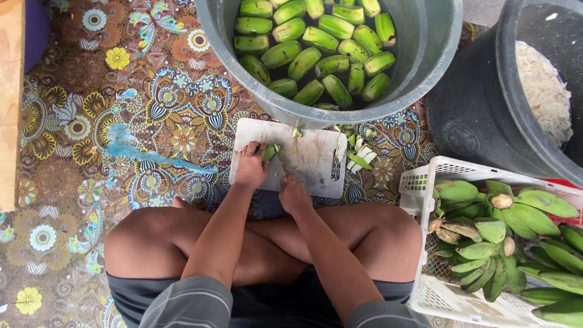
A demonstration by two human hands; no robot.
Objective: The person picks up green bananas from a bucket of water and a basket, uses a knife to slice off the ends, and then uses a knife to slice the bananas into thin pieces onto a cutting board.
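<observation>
- Pinning a green banana (271, 151) to the white cutting board (310, 159), the left hand (251, 167) is closed over the fruit's near end, so only the far tip shows past the fingers.
- The right hand (295, 195) is wrapped shut around the handle of a knife (280, 167), whose thin blade runs up and away from the person towards the banana.
- The banana lies just ahead and left of the right hand, its long axis slanting up to the right; the blade meets it just beside the left fingers.
- Both forearms reach forward over the crossed legs, the left hand further out on the board, the right hand at its near edge.
- Cut stem ends and peel scraps (357, 153) lie at the board's right edge.
- Beyond stands a grey tub (425, 54) of bananas in water; right, a white crate (425, 182) of unpeeled bunches and a black tub (473, 109).
</observation>
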